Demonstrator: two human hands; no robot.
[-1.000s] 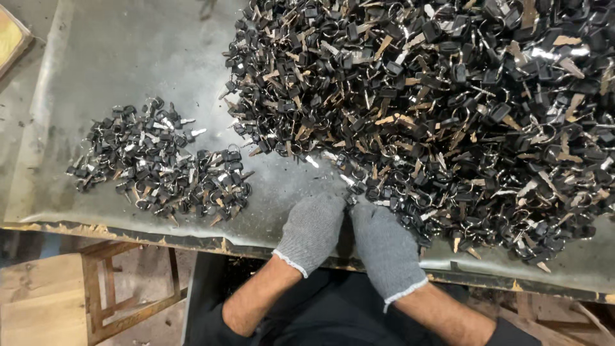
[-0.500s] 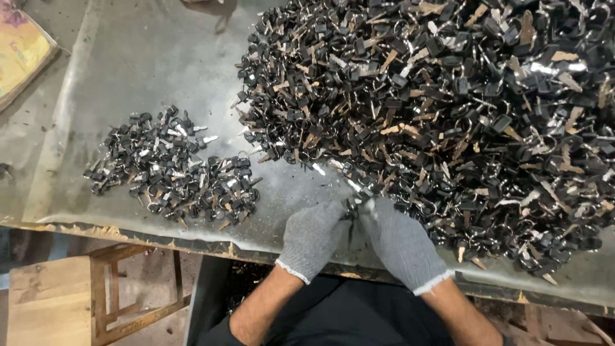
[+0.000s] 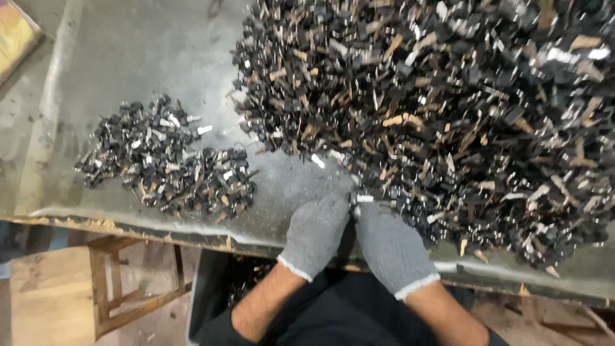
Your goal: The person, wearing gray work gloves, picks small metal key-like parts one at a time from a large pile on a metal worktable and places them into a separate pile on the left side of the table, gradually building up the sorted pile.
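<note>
Grey-gloved left hand (image 3: 314, 234) and right hand (image 3: 389, 247) pinch one small key (image 3: 364, 198) together, fingers closed; light, stiff, best gripped by its black head.

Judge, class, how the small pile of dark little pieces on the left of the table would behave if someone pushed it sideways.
The small pile is loose separate pieces, so it would probably spread rather than slide as one. The metal tabletop looks smooth, so pieces may skid. Some likely snag together, lying tangled.
</note>
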